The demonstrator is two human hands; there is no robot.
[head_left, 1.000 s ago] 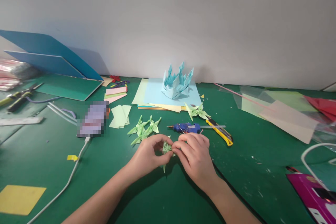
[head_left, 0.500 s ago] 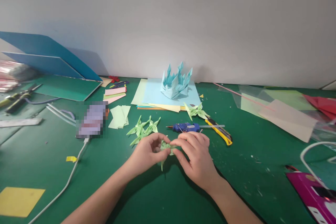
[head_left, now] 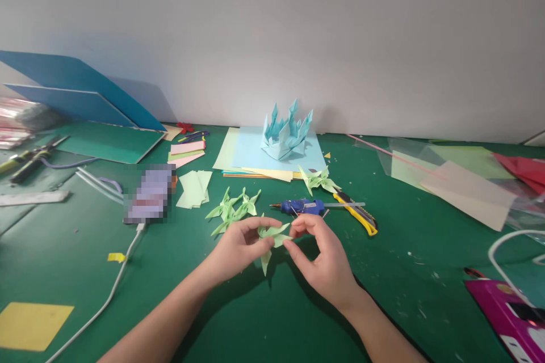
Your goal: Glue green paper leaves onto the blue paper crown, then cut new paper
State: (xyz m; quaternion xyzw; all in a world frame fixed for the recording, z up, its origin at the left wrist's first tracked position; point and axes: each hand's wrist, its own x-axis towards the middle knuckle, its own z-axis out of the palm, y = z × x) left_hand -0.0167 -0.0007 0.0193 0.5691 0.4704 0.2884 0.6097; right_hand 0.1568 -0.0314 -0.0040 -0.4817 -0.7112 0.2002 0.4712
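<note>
Here, left hand [head_left: 235, 250] holds flower [head_left: 277, 236]; glue-gun label [head_left: 310, 205] illegible.

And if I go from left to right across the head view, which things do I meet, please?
Yellow paper sheet → pixelated device → pale green paper slips → left hand → folded green paper piece → right hand → pale beige sheet.

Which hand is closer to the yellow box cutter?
The right. The right hand is just left of the yellow box cutter, closer to the person; the left hand, holding folded green paper, is farther left.
</note>
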